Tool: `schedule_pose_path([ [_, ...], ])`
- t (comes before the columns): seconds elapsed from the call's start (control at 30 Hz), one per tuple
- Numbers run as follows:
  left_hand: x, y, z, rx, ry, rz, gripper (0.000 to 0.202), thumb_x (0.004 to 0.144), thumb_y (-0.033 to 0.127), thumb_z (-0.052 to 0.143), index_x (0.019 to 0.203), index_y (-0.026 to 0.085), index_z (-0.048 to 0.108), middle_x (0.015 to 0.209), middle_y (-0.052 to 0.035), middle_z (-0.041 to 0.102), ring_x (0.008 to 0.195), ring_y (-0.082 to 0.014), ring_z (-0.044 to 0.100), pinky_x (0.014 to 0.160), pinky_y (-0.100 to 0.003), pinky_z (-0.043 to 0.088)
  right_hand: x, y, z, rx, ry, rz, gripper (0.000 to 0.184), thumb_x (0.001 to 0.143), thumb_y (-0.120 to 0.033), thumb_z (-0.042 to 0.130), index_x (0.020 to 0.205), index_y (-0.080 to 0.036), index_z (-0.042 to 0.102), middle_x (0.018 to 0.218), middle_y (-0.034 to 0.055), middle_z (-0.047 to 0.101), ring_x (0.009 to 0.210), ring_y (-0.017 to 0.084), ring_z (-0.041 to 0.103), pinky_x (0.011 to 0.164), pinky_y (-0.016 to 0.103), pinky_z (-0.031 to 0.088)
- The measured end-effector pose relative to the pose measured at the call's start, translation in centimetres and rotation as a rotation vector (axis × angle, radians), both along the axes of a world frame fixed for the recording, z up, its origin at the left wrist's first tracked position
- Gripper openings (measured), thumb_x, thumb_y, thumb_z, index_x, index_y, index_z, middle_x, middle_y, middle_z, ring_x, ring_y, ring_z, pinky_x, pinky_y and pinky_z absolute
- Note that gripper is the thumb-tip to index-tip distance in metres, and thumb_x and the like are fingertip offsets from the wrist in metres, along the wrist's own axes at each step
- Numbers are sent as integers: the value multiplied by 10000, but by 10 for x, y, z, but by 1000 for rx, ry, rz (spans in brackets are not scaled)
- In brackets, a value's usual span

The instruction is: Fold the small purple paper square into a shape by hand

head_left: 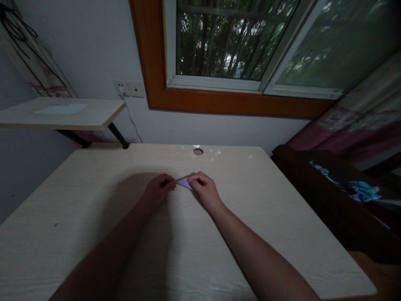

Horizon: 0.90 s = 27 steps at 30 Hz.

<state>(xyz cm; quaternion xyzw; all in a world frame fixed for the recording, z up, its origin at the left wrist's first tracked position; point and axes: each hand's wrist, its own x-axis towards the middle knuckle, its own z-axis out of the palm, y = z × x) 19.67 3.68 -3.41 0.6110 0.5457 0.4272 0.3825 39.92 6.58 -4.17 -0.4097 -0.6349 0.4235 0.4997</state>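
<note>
Between my hands, over the middle of the desk, is a small folded piece of pale purple paper (184,182), tapering to a point on the left. My left hand (159,187) pinches that narrow tip between thumb and fingers. On the other side my right hand (205,190) grips the wider end, its thumb lying on top of the paper. The fingers of the right hand hide part of that end. Both hands are close to the desk surface; I cannot tell whether the paper touches it.
The pale wooden desk (269,234) has a round cable hole (198,151) near its back edge. A raised shelf (103,119) with a white sheet (61,109) stands at the back left. Beyond are a wall socket (121,88) and a window. Dark furniture (316,184) adjoins on the right.
</note>
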Motion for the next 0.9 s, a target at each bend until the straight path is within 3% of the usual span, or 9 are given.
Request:
schedule_pose_path([
  [0.17,-1,0,-1,22,-15,18,235,844,389,584,777,171,641,722,-21,634,710,-158,589,699,-260,462,0,0,0,-10,15,-10,130,809,-311,678,727,-221,724,742,10,594,722,161,551,678,285,419],
  [0.33,0,0,0,22,-73,41,258,853,411,594,906,168,659,798,-36,665,743,-162,618,717,-270,483,0,0,2,-15,18,-5,132,802,-317,683,723,-220,725,744,13,601,721,163,556,684,288,429],
  [0.63,0,1,-4,-27,-58,-48,280,784,394,674,960,177,698,854,-49,709,755,-168,629,699,-270,492,0,-1,2,-6,-15,35,137,815,-333,688,746,-227,742,752,16,612,735,164,573,692,287,436],
  [0.9,2,-4,5,37,-7,-96,284,801,345,671,1031,187,719,907,-54,710,811,-174,636,741,-277,492,-1,-1,5,-9,-11,83,171,825,-373,685,758,-236,761,740,24,619,730,173,578,683,294,443],
])
